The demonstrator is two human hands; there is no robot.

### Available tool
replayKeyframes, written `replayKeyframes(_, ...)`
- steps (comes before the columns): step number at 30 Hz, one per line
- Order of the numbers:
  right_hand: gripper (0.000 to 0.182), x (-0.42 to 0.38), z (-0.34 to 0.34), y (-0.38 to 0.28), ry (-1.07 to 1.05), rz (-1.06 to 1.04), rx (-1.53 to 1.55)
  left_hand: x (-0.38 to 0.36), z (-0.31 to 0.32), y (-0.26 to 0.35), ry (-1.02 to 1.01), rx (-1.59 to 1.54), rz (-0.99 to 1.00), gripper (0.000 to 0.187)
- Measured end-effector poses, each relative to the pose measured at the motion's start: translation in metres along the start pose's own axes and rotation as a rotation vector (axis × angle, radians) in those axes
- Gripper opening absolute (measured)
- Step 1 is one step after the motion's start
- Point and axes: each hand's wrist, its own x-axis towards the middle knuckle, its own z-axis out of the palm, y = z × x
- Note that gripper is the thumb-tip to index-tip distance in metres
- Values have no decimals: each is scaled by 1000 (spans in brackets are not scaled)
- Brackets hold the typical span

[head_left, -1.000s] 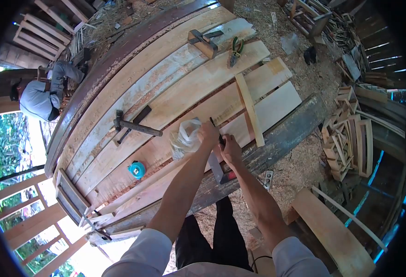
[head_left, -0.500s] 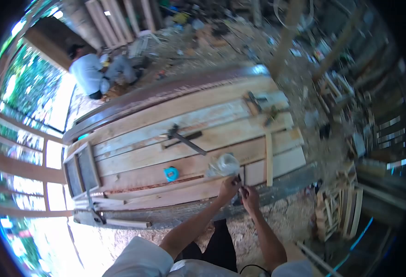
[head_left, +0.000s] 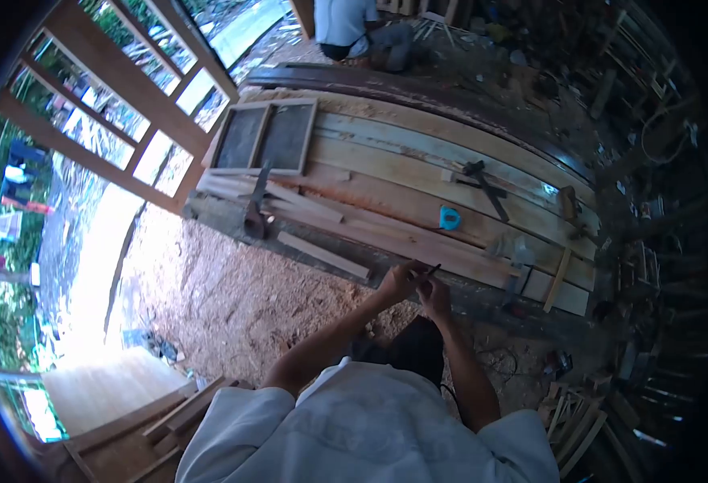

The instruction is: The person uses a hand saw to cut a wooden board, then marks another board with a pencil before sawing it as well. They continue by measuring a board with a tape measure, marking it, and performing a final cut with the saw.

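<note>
My left hand (head_left: pixel 399 283) and my right hand (head_left: pixel 434 298) are close together over the front edge of the plank-covered bench. Both are closed at the fingertips around a short, thin dark stick (head_left: pixel 432 270), whose tip points up and right; its kind is too small to make out. A blue tape measure (head_left: pixel 449 218) lies on the boards beyond my hands. Farther right, a hammer (head_left: pixel 487 190) crosses another dark tool. To the right of my hands stands a clear plastic container (head_left: pixel 522 254).
A wooden frame with dark panels (head_left: pixel 283 135) lies at the bench's left end, beside a handsaw (head_left: pixel 257 205). A loose wood strip (head_left: pixel 323 254) rests along the front edge. Shavings (head_left: pixel 225 282) cover the ground. A person (head_left: pixel 346 28) sits beyond the bench.
The view has swung left, bringing more of the ground and the slatted frame into sight. My hands have moved left along the bench, away from the plastic container, still together.
</note>
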Motion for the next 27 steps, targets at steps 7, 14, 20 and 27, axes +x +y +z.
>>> replayKeyframes(7,39,11,75,-39,16,197,61,-67,-117,-72,125,174,-114,25)
replayKeyframes(14,37,30,116,4,-139,364,155,-70,-170,-90,106,249,-126,24)
replayKeyframes(20,32,0,127,0,169,431,319,-16,-176,-121,-91,285,-46,19)
replayKeyframes(27,28,-47,213,9,604,711,502,48,-159,-176,-420,717,328,20)
